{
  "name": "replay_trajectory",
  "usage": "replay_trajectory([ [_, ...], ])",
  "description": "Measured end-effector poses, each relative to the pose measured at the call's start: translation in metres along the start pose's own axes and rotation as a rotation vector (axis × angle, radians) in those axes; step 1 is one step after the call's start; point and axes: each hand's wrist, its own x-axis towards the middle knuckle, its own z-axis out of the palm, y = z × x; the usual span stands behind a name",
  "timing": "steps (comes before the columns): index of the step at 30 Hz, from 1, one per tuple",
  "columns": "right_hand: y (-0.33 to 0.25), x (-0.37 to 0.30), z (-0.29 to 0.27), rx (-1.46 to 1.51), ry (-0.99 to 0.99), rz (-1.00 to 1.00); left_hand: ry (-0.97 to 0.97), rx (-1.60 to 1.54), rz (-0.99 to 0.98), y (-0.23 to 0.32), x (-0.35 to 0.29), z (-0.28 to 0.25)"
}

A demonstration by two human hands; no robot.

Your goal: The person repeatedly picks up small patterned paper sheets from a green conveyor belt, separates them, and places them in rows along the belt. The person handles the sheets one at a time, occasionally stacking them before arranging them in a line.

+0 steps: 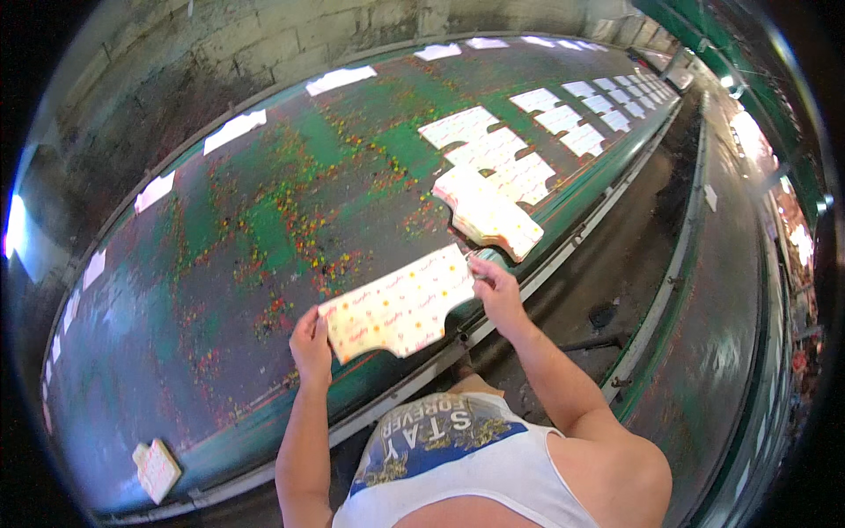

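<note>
Left hand (pixel 311 348) and right hand (pixel 499 297) pinch opposite ends of a printed cloth piece (pixel 396 304) over the bench (pixel 233 370), just beside a cloth pile (pixel 489 213); contact with the bench cannot be confirmed.

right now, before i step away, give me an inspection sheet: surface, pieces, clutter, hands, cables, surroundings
Surface: long dark table with green patches and coloured specks.
Job's things: patterned white cut-out held up; patterned pile just beyond; flat pieces farther along; smaller patterned pile at lower left.
Clutter: dark object low between the tables, kind unclear.
Hands: left hand grips the cut-out's left end; right hand its upper right corner.
Cables: nothing seen.
Surroundings: stained wall behind; second long table at right.
</note>
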Motion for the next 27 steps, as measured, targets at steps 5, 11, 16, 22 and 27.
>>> replay_trajectory([
  [5, 0.038, 0.034, -0.070, -0.302, 0.011, 0.014, 0.113, 0.880, 0.554, -0.009, -0.011, 0.054],
  [11, 0.075, 0.085, -0.167, -0.476, 0.192, -0.047, -0.216, 1.206, 0.598, -0.024, -0.024, 0.171],
  [16, 0.104, 0.151, -0.203, -0.352, 0.170, 0.212, -0.232, 1.372, 0.531, -0.026, -0.020, 0.205],
  [22, 0.095, 0.171, -0.203, -0.518, -0.039, 0.244, -0.239, 1.424, 0.493, -0.023, -0.021, 0.207],
  [27, 0.076, 0.186, -0.195, -0.651, -0.284, 0.326, -0.244, 1.445, 0.489, -0.026, -0.021, 0.207],
])
